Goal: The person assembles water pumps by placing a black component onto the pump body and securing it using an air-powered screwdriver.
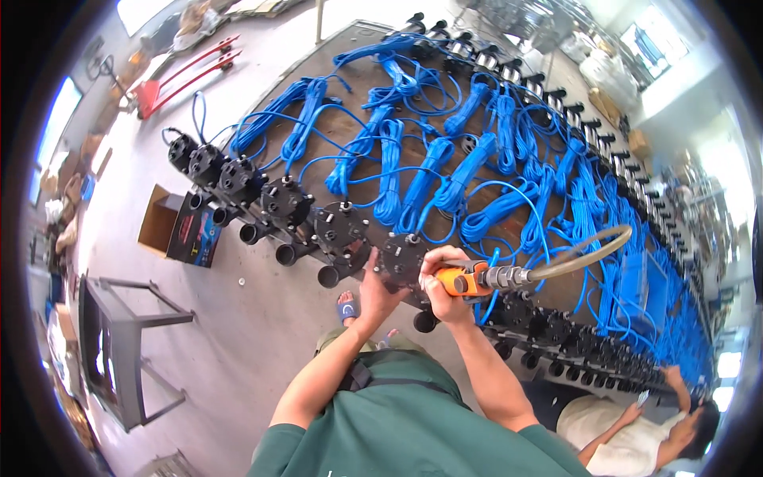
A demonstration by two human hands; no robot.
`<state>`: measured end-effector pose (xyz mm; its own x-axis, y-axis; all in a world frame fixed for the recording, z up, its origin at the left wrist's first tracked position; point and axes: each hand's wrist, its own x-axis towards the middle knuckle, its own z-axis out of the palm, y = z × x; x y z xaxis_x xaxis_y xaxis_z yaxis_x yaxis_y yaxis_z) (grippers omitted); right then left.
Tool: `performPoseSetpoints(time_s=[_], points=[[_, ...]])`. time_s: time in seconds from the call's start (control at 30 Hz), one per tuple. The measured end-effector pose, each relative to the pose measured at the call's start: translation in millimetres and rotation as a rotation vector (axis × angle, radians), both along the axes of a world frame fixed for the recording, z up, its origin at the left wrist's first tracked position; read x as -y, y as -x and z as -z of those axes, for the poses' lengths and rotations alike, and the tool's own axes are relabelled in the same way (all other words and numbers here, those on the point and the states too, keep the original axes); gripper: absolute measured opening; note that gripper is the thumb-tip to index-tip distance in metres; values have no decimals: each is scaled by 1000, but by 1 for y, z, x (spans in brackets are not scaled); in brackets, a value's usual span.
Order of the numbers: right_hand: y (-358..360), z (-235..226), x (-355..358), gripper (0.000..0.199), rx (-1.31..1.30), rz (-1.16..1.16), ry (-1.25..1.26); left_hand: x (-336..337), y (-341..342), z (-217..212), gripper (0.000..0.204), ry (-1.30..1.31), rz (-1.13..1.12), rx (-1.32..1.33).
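My right hand (pixel 447 288) is wrapped round an orange air tool (pixel 465 280), whose metal coupling joins a clear hose (pixel 584 250) arching away to the right. The tool is beside a black round pump housing (pixel 402 256) at the table's near edge. Against the near left side of that housing, my left hand (pixel 381 292) grips with the thumb up; some of its fingers are hidden. Just left stands another pump housing (pixel 342 230), with bolts on its top and a short black outlet pipe (pixel 328 275) pointing outward.
Bundled blue cables (pixel 421 183) cover much of the brown tabletop (pixel 318 171). More pumps line both long edges. A blue bin (pixel 642 290) stands at right, near a co-worker (pixel 628 433) in a light shirt. At left are an open carton (pixel 179 226), a metal stand (pixel 119 334) and a red pallet jack (pixel 171 89).
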<state>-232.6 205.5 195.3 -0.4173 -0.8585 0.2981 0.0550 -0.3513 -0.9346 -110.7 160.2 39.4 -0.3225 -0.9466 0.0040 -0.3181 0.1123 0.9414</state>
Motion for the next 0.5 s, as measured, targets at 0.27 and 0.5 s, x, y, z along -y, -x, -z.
performPoseSetpoints(time_s=[0.27, 0.5], points=[[0, -14, 10, 46, -267, -198, -53, 12, -10, 9, 121, 155, 23, -33], [-32, -65, 84, 35, 10, 35, 213, 53, -15, 25, 116, 144, 301, -379]])
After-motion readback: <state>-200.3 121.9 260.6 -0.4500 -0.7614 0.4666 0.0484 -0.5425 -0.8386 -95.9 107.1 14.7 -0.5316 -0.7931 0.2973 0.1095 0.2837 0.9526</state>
